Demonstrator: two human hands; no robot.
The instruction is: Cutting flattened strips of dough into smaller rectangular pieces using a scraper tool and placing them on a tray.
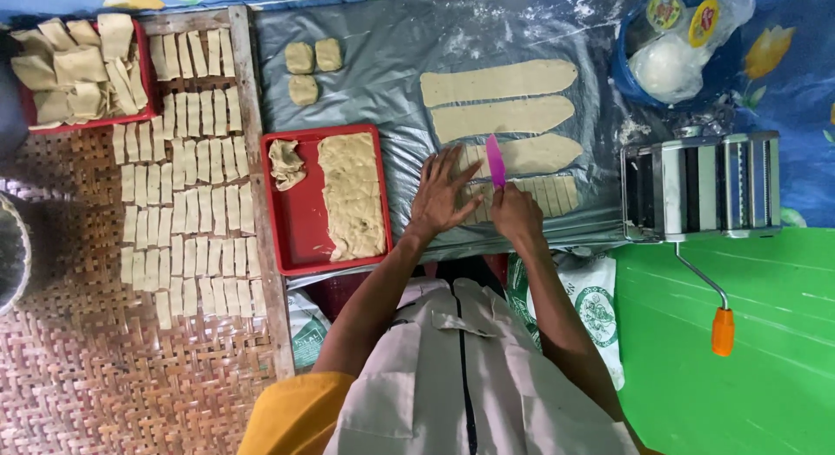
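On a grey plastic sheet (383, 63), a red tray (300, 220) holds dough. The left hand (442, 194) presses spread fingers on the nearest of four dough strips (531, 194); the right hand (515, 213), clenched, grips one pink knife (495, 160) over it.

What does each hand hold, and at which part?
The right hand holds a pink knife by its handle. The left hand holds nothing; it presses flat on the dough strip.

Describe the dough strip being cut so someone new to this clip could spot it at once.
Start at the grey plastic sheet left of the metal pasta roller, where four long dough strips lie in a stack. It is the nearest strip, under the left hand and the right hand's pink knife. Only it is sliced crosswise.
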